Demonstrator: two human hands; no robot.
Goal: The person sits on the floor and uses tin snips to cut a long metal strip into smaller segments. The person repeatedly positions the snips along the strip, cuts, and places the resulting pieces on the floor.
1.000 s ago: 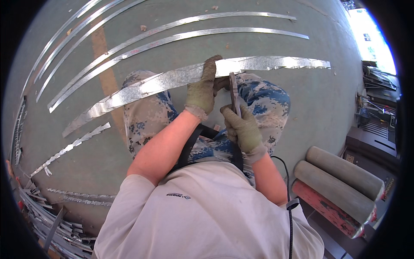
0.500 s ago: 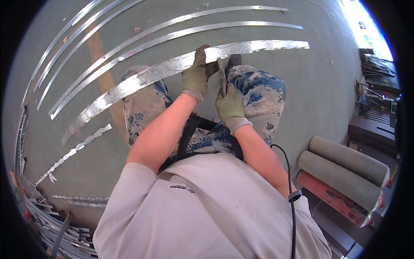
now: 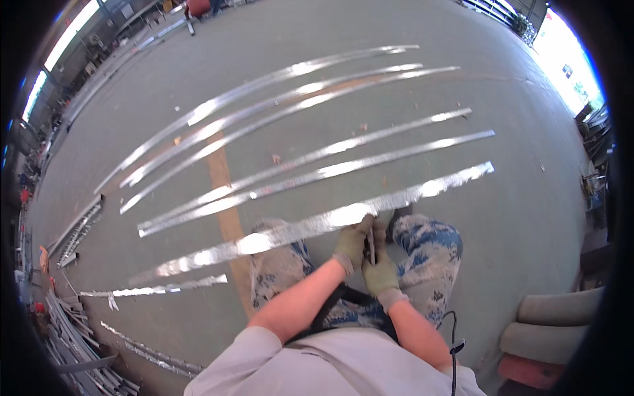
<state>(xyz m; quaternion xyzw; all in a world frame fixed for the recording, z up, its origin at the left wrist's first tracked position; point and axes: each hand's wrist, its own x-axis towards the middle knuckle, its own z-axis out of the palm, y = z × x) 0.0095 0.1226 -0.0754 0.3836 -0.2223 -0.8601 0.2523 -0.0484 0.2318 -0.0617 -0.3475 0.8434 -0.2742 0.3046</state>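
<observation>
A long, wide shiny metal strip [image 3: 290,232] lies on the green floor just in front of my knees. My left hand [image 3: 350,244], in an olive glove, is closed on the strip's near edge. Right behind it, my right hand [image 3: 381,274], gloved too, grips a slim dark metal hand tool [image 3: 371,245] that stands upright against the strip. The two hands touch each other over my patterned trousers. The tool's tip is hidden between the gloves.
Several more long metal strips [image 3: 310,175] lie in rows farther out, crossing an orange floor line [image 3: 221,191]. A short strip [image 3: 165,287] lies at left. Scrap metal [image 3: 72,350] is piled at lower left, grey rolls [image 3: 555,317] at lower right. A black cable [image 3: 452,330] hangs by my right arm.
The view has lifted, showing more floor and strips beyond. My hands have drawn together low in the picture, still at the near edge of the wide strip.
</observation>
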